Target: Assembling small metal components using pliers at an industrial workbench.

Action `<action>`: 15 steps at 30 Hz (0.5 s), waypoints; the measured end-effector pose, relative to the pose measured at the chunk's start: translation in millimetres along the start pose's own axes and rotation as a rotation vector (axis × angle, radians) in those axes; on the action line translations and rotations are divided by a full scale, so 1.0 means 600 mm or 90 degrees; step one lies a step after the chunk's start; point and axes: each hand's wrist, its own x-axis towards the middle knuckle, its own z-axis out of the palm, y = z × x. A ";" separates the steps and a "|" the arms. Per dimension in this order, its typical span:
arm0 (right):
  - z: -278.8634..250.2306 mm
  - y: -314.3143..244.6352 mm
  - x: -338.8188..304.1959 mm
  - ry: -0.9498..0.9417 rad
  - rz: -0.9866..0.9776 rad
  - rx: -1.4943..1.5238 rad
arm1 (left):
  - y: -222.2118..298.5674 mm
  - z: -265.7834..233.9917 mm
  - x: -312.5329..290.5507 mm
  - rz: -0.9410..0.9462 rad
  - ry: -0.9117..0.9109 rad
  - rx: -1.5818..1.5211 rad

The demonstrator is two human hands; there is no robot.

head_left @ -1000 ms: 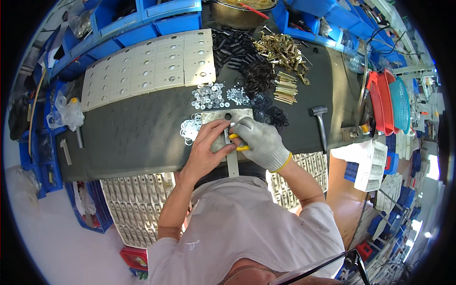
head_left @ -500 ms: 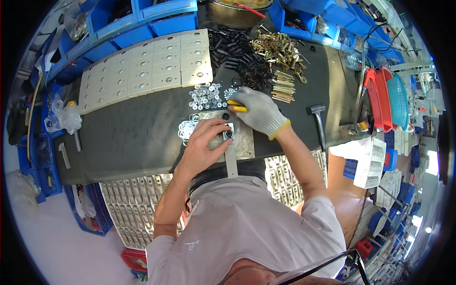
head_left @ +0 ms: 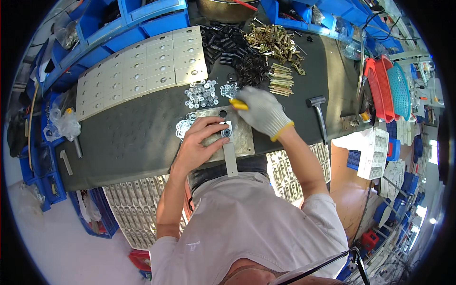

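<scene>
My left hand (head_left: 199, 144), bare, pinches the sides of a long flat metal plate (head_left: 231, 159) between thumb and fingers. A round dark-centred fitting (head_left: 226, 133) sits on its upper part. Under it lies a square metal block (head_left: 244, 137) with a dark round hole (head_left: 223, 114) at its top. My right hand (head_left: 263, 111), in a pale knit glove with a yellow cuff, is closed around a yellow-handled tool (head_left: 239, 104), just right of the block. The tool's working end does not show. Small silvery balls or nuts (head_left: 229, 90) lie beside the glove.
Silvery washers (head_left: 201, 94), white rings (head_left: 184, 126), black sleeves (head_left: 225, 45), black rings (head_left: 251, 70), brass-coloured parts (head_left: 270, 40) and pins (head_left: 281, 80) lie beyond my hands. Beige plates (head_left: 142, 66) cover the far left. A hammer (head_left: 319, 118) lies right. Blue bins (head_left: 164, 23) line the back.
The whole view has shifted slightly. My gloved right hand has moved a little to the right, away from the parts piles, still with the yellow tool. My left hand keeps its pinch on the plate.
</scene>
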 end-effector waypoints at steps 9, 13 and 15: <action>0.046 0.002 -0.142 0.067 0.100 0.151 | 0.007 0.028 -0.005 0.029 0.062 0.061; 0.042 0.006 -0.139 -0.019 0.071 0.140 | 0.026 0.026 -0.010 0.003 0.086 0.105; 0.042 0.007 -0.139 -0.043 0.082 0.128 | 0.037 0.030 -0.011 -0.009 0.083 0.103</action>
